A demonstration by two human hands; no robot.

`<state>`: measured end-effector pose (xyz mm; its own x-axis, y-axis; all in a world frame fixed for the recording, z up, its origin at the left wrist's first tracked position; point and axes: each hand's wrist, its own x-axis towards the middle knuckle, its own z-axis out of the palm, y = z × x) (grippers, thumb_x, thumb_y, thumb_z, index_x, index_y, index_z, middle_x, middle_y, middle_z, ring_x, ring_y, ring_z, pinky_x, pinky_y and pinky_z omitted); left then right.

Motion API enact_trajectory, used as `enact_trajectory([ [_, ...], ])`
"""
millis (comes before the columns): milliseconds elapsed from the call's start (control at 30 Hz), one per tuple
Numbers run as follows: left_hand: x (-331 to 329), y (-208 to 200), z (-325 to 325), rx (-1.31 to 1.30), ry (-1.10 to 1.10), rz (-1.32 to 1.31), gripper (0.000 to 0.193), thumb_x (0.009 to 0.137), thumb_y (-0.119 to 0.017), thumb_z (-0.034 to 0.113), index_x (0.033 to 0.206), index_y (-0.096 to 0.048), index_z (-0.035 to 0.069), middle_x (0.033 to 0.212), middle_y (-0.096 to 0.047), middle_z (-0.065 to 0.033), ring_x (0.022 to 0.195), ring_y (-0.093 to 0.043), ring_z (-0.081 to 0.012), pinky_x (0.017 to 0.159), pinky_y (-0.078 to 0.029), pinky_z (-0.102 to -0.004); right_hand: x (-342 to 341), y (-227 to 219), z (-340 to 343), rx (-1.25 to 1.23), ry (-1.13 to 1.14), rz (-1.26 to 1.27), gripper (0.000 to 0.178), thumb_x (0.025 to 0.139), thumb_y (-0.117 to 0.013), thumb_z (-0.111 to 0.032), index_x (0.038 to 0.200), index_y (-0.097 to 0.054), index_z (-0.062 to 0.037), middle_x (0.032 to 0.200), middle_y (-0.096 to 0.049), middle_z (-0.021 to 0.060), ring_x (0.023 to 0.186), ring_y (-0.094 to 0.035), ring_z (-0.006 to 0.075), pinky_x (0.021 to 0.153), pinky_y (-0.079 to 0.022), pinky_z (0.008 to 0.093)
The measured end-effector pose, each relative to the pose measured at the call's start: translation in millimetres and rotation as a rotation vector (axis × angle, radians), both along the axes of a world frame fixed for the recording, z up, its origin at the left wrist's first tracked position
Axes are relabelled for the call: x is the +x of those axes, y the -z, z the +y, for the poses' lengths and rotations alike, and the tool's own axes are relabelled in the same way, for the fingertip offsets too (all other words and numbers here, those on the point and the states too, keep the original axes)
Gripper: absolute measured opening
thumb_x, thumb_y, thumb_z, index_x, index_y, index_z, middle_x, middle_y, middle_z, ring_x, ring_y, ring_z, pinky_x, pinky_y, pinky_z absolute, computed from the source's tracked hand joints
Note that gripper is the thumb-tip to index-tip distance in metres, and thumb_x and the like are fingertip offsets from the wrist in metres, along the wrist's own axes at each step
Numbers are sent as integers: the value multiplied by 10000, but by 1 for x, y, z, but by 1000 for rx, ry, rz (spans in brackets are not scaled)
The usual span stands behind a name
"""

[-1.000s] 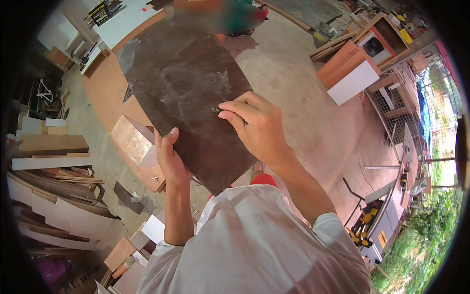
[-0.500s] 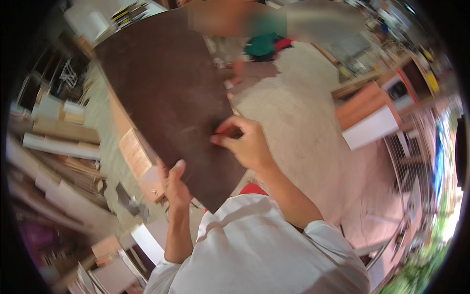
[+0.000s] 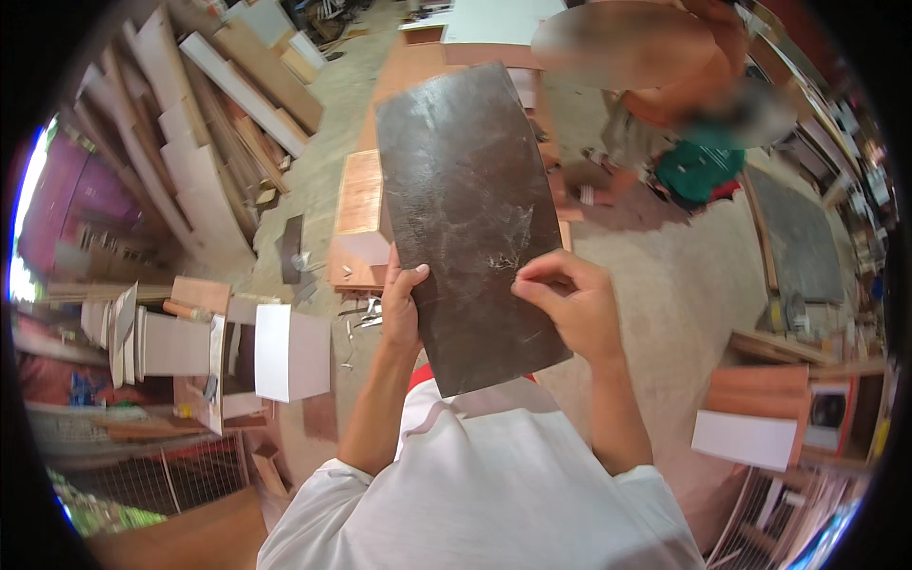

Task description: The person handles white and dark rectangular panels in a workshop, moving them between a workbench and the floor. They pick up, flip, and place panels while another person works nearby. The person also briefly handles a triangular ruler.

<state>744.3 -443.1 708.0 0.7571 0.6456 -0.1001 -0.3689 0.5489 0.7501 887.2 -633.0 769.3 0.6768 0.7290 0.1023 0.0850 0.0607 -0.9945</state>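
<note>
A dark brown rectangular board [image 3: 465,171] with a scratched, slightly shiny face is held up in front of my chest. My left hand [image 3: 401,302] grips its left edge, thumb on the face and fingers behind. Above the lower right part of the face, my right hand [image 3: 575,294] is closed in a pinch, its fingertips at or close to the surface. Whatever is between those fingertips, if anything, is too small to make out. Just left of them, a rough patch of pale scuffs and dark specks [image 3: 503,261] marks the board.
Beyond the board stands a long wooden workbench [image 3: 408,71] with a white panel [image 3: 503,21]. Long planks [image 3: 204,152] lean at the left. Two people, one in a green shirt [image 3: 703,169], are at the upper right. A white-topped box [image 3: 746,437] lies at the lower right.
My view has swung left, so the workbench and planks sit further right. The board now stands more upright. My left hand still grips its edge; my right hand remains pinched over its face.
</note>
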Motion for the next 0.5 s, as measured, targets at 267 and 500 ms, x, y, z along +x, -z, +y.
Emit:
enact_trajectory([
  [267, -24, 31, 26, 41, -113, -69, 697, 894, -534, 21, 1573, -386, 76, 1408, -601, -145, 1216, -653, -277, 1020, -578, -443, 48, 1, -26, -158, 294, -121, 294, 857, -833, -5, 1141, -756, -2, 1020, -779, 89, 899, -729, 118, 816, -568, 256],
  [500, -38, 40, 40, 22, -72, -112, 778, 840, -678, 56, 1566, -401, 75, 1413, -598, -135, 1256, -628, -270, 1035, -565, -442, 47, 53, -31, -174, 362, -190, 259, 895, -826, -70, 1144, -777, -23, 753, -585, -43, 717, -530, 58, 674, -446, 238],
])
